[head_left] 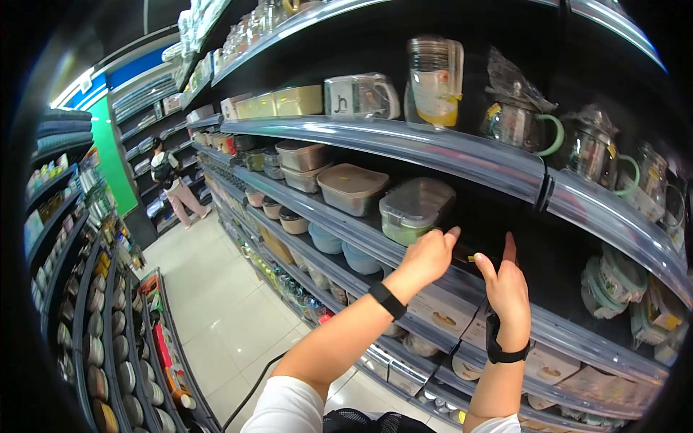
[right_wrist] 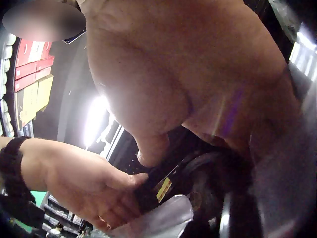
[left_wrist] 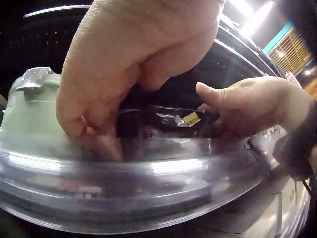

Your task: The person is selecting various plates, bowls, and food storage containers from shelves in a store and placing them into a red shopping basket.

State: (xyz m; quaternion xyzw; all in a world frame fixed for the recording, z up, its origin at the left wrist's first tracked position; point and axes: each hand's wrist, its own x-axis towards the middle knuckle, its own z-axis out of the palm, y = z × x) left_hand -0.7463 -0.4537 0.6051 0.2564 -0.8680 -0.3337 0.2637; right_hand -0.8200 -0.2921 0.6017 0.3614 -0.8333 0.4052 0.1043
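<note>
Centre right of the frame, the left hand (head_left: 429, 256) and the right hand (head_left: 507, 289), each with a black wristband, meet at a dark flat item with a small yellow tag (head_left: 471, 257) on a curved clear-edged shelf (head_left: 433, 278). The left fingers curl onto its left end. The right hand is at its right end, one finger straight up. Just left of the hands stands a pale green box with a clear clipped lid (head_left: 415, 211). On the shelf above, upper right, are glass teapots with green handles (head_left: 521, 123). A white tiled floor (head_left: 216, 303) fills the lower left.
</note>
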